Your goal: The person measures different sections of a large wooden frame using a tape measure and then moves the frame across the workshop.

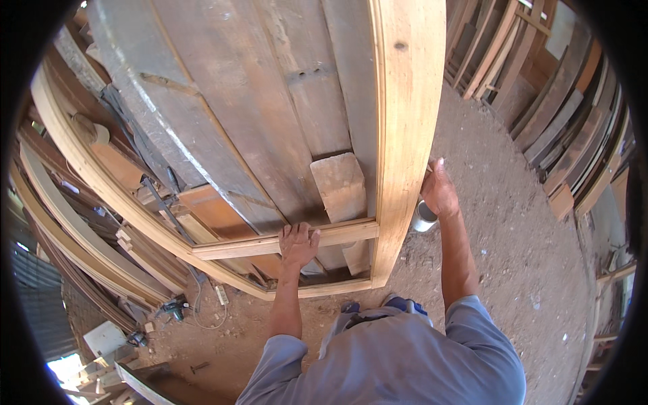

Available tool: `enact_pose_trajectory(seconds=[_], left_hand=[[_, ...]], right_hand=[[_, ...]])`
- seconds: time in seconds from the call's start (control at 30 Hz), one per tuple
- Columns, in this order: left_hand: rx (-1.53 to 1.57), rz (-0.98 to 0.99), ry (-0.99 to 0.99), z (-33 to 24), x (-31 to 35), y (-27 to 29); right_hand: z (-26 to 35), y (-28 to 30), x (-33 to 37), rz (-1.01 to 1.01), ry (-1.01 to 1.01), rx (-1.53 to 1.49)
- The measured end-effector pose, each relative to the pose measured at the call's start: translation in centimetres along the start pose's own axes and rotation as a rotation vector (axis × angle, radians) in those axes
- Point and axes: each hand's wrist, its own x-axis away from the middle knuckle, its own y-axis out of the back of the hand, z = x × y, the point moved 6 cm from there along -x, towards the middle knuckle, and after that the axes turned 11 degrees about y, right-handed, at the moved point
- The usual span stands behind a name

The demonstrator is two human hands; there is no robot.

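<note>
A pale wooden frame [413,101] with moulded edges lies across a bench of worn planks [270,88]. Over its short crossbar [344,233] near me, my left hand [297,246] is closed, fingers curled onto the wood. At the outer side of the thick right-hand rail, my right hand [439,191] is closed in a pinch. What it holds, if anything, is hidden by the hand and the rail. Just below that hand is a whitish can [423,217] with a dark inside, partly covered by the rail. A weathered board offcut [339,185] lies on the planks inside the frame.
Stacked boards and curved timbers [81,223] crowd the left. More boards [560,128] lean along the right. A green power tool [174,308] with a cable lies on the dirt floor [503,270] at left, and a hammer [199,368] lies nearer me.
</note>
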Motion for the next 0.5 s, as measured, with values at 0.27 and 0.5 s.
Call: enact_pose_trajectory(seconds=[0.27, 0.5], left_hand=[[0.034, -0.248, 0.114, -1.0, 1.5, 0.5], [-0.057, -0.431, 0.196, -1.7, 5.5, 1.5]], right_hand=[[-4.2, 6.8, -5.3, 0.220, 0.014, 0.476], [-2.6, -5.6, -7.9, 0.687, 0.092, 0.904]])
